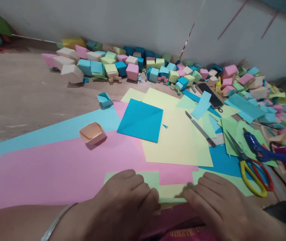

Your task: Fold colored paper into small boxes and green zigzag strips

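My left hand and my right hand are both closed, each gripping one end of a narrow pale green paper strip held level near the front edge. Between the hands only its short middle part shows; my fingers cover the ends. Just beyond it, pale green sheets and a large pink sheet lie on the surface. Farther off, a creased blue paper square rests over the pale yellow sheet. A small open peach paper box and a smaller light blue one sit to the left.
On the right lie scissors with yellow and red handles, a blue glue gun, a craft knife and a phone. Many folded paper blocks line the wall. Paper scraps pile up at far right.
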Action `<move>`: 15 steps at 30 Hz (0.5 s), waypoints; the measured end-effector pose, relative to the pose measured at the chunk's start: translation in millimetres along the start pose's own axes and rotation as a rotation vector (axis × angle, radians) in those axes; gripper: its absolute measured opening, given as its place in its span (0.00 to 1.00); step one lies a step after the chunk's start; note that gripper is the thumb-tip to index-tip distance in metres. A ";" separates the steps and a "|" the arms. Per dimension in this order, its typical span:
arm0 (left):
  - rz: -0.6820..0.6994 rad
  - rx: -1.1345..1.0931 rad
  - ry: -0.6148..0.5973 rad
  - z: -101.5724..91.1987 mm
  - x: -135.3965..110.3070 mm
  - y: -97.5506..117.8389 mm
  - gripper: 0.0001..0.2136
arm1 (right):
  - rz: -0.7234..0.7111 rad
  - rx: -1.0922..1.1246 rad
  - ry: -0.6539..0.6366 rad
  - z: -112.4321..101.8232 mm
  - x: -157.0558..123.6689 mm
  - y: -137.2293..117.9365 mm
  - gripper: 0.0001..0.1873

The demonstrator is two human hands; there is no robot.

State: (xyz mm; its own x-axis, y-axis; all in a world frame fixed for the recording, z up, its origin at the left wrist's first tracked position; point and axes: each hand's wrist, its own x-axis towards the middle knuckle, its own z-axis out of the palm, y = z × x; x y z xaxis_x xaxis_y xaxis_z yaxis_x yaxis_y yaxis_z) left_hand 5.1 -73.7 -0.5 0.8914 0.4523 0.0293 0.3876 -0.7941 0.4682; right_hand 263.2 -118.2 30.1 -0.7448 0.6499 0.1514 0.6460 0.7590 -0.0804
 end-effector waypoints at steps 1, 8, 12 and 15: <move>-0.001 0.010 -0.019 0.3 0.9 1.8 0.06 | 0.013 -0.001 -0.011 1.3 -4.2 -1.7 0.15; 0.036 0.053 -0.047 -1.3 4.1 10.2 0.09 | 0.077 0.034 -0.042 6.2 -31.2 -7.9 0.14; 0.065 -0.047 -0.036 1.3 7.1 4.8 0.10 | 0.114 0.119 -0.051 5.9 -36.2 -12.1 0.15; 0.089 -0.128 -0.009 7.7 8.1 -1.0 0.10 | 0.133 0.165 -0.088 5.2 -39.5 -11.2 0.14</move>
State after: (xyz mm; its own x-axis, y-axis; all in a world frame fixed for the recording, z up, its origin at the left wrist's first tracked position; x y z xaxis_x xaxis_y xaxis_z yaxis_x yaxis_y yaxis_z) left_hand 13.8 -72.3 -7.6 0.9232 0.3782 0.0677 0.2744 -0.7723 0.5729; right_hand 284.5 -152.3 19.9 -0.6715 0.7397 0.0428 0.7085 0.6580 -0.2550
